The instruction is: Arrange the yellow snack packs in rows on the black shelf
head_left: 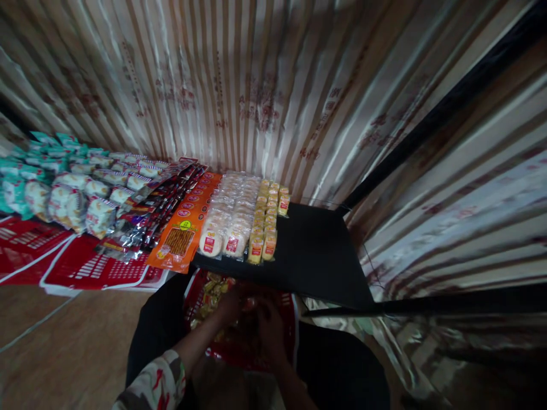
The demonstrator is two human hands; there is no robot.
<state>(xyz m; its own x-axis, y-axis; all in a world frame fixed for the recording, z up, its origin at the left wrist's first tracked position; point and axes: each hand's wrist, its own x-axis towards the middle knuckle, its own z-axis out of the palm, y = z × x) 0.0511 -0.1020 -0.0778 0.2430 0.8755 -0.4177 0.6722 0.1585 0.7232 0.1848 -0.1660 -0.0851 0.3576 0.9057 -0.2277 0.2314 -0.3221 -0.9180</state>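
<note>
A red plastic basket with small wrapped snacks in it sits between my knees. Both hands reach down into it. My left hand is over the snacks, its fingers curled and partly in shadow; what they hold is too dark to name. Close to it, my right hand has its fingertips closed on a small wrapped snack with a reddish label. Just beyond the basket, rows of yellow wrapped snacks stand on a black table.
Left of the yellow rows lie round white crackers in clear wrappers, an orange snack bag, dark red packets, and white and green bags. Red baskets stand below them. Striped curtain hangs behind; a black pole slants at right.
</note>
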